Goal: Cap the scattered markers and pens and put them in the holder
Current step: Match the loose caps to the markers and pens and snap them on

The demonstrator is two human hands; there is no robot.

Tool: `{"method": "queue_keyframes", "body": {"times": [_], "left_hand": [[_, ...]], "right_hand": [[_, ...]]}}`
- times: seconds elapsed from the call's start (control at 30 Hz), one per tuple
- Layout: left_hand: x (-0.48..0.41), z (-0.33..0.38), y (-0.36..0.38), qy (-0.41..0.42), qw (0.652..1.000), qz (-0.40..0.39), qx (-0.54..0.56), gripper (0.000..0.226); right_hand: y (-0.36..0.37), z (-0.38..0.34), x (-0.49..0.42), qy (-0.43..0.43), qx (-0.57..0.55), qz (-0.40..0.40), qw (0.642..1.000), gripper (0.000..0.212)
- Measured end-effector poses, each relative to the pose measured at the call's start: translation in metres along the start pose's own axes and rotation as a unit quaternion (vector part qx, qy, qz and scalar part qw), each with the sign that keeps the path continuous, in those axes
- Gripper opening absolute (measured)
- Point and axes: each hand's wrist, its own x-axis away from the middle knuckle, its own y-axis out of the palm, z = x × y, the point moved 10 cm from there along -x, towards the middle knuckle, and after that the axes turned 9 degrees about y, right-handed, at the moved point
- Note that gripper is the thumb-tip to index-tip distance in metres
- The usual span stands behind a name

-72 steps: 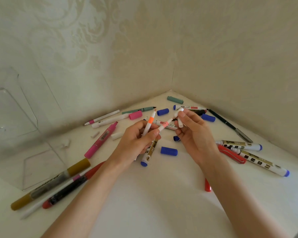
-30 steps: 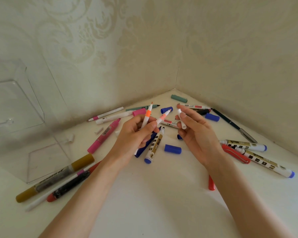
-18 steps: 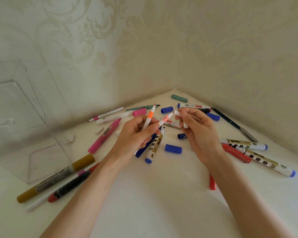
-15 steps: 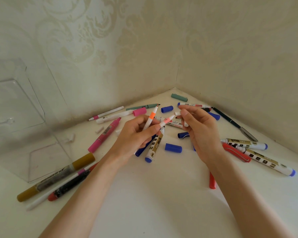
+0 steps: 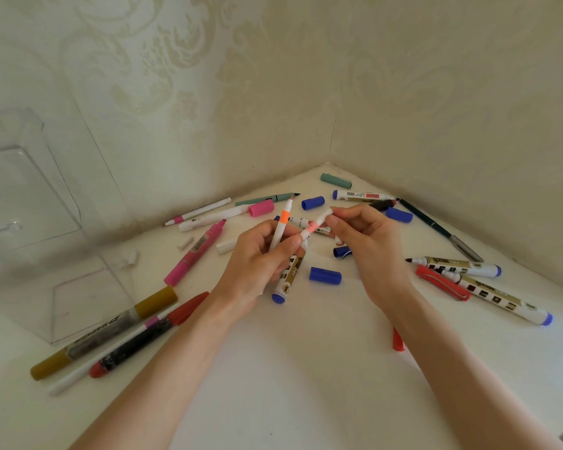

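**Pens in hand, corner desk, cap going on**

Clutter sat packed toward the far corner where the two pale patterned walls (image 5: 273,92) met the white tabletop (image 5: 290,384); near half of the top was bare. Clear plastic holder (image 5: 30,206) stood at the left edge against the wall, well apart from both hands, nothing visible in it.

Left hand (image 5: 257,264) was raised over mid-table, fingers closed around two thin white pens: the orange-banded pen (image 5: 283,222), tip up and uncapped, and the pink-banded pen (image 5: 311,227), angled up to the right. Right hand (image 5: 371,248) pinched a small white cap (image 5: 325,216) over the pink-banded pen's tip; can't tell whether it was fully seated.

Under the hands lay a gold-labelled marker with blue end (image 5: 286,277) and a loose blue cap (image 5: 325,275). More blue-ended markers (image 5: 501,297) lay right, close to the wall; a gold-capped fat marker (image 5: 104,332) and red-capped marker (image 5: 143,336) lay left, just beside the holder.
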Motion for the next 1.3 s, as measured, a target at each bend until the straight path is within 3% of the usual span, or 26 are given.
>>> {"method": "queue_keyframes", "body": {"times": [0.2, 0.27, 0.37, 0.47, 0.53, 0.6, 0.67, 0.8, 0.93, 1.3], "left_hand": [[-0.004, -0.001, 0.0, -0.003, 0.997, 0.015, 0.069, 0.01], [-0.008, -0.001, -0.006, -0.001, 0.996, 0.037, 0.082, 0.01], [-0.01, -0.002, -0.018, 0.0, 0.993, 0.063, 0.1, 0.01], [-0.009, -0.002, -0.024, -0.001, 0.992, 0.072, 0.107, 0.013], [-0.008, -0.001, -0.025, 0.006, 0.995, 0.069, 0.066, 0.012], [-0.007, 0.005, -0.021, 0.039, 0.992, 0.043, -0.116, 0.01], [-0.004, 0.01, -0.005, 0.087, 0.947, -0.016, -0.309, 0.011], [0.002, 0.013, 0.02, 0.131, 0.894, -0.093, -0.417, 0.012], [0.003, 0.018, 0.026, 0.166, 0.881, -0.103, -0.432, 0.008], [0.003, 0.02, 0.02, 0.164, 0.891, -0.074, -0.416, 0.014]], "right_hand": [[0.014, 0.001, 0.003, 0.022, -0.013, -0.054, 0.998, 0.026], [0.013, 0.015, -0.001, 0.097, -0.122, -0.06, 0.986, 0.026], [0.006, 0.037, -0.004, 0.203, -0.324, -0.034, 0.924, 0.017], [0.002, 0.043, -0.004, 0.229, -0.377, -0.019, 0.897, 0.007], [0.003, 0.044, -0.004, 0.225, -0.377, -0.014, 0.898, 0.003], [-0.003, 0.037, -0.006, 0.19, -0.359, 0.0, 0.914, 0.005], [-0.014, 0.024, -0.006, 0.127, -0.318, 0.032, 0.939, 0.007], [-0.022, -0.002, 0.002, 0.023, -0.204, 0.085, 0.975, 0.013], [-0.013, -0.005, 0.007, -0.001, -0.133, 0.09, 0.987, 0.013], [-0.002, -0.001, 0.006, 0.008, -0.116, 0.051, 0.992, 0.011]]}}
